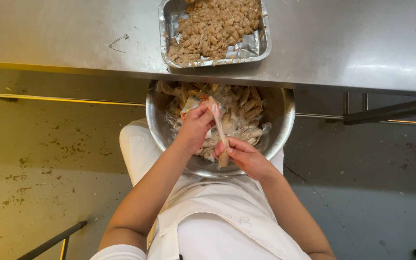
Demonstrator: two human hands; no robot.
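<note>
Right now both my hands are closed on one clear plastic packet (219, 126) that I hold stretched between them over the steel bowl (285, 115) in my lap. My left hand (196, 126) pinches the packet's upper end between thumb and fingers, and my right hand (246, 156) grips its lower end, where a brownish lump (224, 159) of filling sits at the tip. The hands are a little apart, joined only by the packet. Under them the bowl is heaped with more small clear packets (244, 108) of brown pieces. Just beyond the bowl, on the steel desk (352, 43), stands a foil tray (253, 48) partly filled with loose brown chunks (213, 26). A safety pin (119, 43) lies on the desk to the tray's left. My white apron (217, 212) covers my lap.
</note>
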